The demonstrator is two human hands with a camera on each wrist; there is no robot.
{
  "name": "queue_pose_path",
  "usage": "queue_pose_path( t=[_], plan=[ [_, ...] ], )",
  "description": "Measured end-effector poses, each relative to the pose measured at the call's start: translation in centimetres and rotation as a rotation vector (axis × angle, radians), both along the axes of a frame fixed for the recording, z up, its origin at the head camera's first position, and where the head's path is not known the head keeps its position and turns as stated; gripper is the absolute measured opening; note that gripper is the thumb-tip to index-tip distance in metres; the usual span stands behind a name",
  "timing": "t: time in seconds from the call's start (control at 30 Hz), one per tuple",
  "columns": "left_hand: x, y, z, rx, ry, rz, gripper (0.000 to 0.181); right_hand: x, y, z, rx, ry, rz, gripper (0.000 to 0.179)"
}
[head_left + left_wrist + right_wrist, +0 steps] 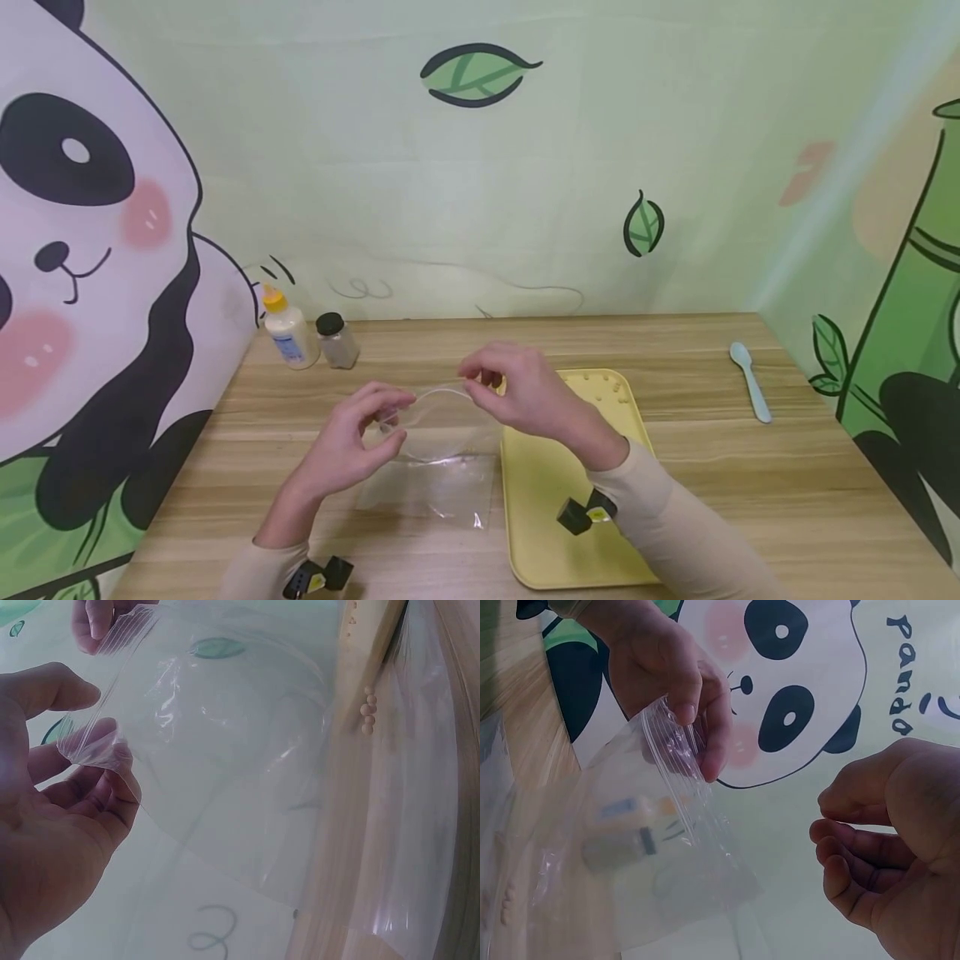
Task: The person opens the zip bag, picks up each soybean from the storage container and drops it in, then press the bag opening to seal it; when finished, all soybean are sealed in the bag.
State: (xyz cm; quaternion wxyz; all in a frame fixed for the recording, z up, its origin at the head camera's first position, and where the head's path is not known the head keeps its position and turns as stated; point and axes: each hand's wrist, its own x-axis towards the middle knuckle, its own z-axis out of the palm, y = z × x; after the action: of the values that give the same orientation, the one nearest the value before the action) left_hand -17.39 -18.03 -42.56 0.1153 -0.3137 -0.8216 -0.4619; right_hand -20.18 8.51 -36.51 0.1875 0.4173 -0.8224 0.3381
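Note:
A clear zip bag stands with its mouth bowed open above the table. My left hand holds one end of its ribbed zip strip, thumb on one side and fingers on the other. My right hand is raised by the far right of the bag's mouth. In the right wrist view the right hand has loosely curled fingers, thumb near the index finger, apart from the bag, with nothing seen between them. Several small round beads show through the bag near its bottom.
A yellow tray lies right of the bag, under my right forearm, with several beads at its far end. A glue bottle and a black-capped jar stand at the back left. A light blue spoon lies far right.

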Motion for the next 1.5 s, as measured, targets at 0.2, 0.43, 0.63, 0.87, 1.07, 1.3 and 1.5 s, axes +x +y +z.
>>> queue_pose_path(
  t=[0.2,0.43,0.63,0.87,1.07,1.3,1.5],
  plan=[
    [0.0,0.0,0.0,0.015,0.019,-0.014,0.045,-0.1,0.5,0.0,-0.011,-0.019,-0.004,0.01],
    [-0.1,0.0,-0.1,0.014,0.023,-0.013,0.045,-0.3,1.4,0.1,-0.009,-0.045,-0.039,0.009],
    [0.0,0.0,0.0,0.009,0.017,-0.001,0.046,-0.6,2.5,-0.2,-0.011,-0.077,-0.086,0.01],
    [0.9,0.7,1.6,-0.001,0.007,0.008,0.042,-0.9,4.0,-0.5,-0.044,-0.08,-0.135,0.01],
    [0.6,0.3,1.1,0.009,0.01,-0.003,0.042,-1.1,5.3,-1.2,-0.067,-0.076,-0.169,0.007],
    [-0.3,-0.4,-0.3,0.013,-0.013,-0.007,0.044,-1.3,6.8,-2.1,-0.092,-0.1,-0.226,0.009],
    [-0.3,-0.5,-0.1,0.017,-0.024,-0.004,0.043,-1.7,8.1,-2.7,-0.082,-0.104,-0.256,0.009]
  ],
)
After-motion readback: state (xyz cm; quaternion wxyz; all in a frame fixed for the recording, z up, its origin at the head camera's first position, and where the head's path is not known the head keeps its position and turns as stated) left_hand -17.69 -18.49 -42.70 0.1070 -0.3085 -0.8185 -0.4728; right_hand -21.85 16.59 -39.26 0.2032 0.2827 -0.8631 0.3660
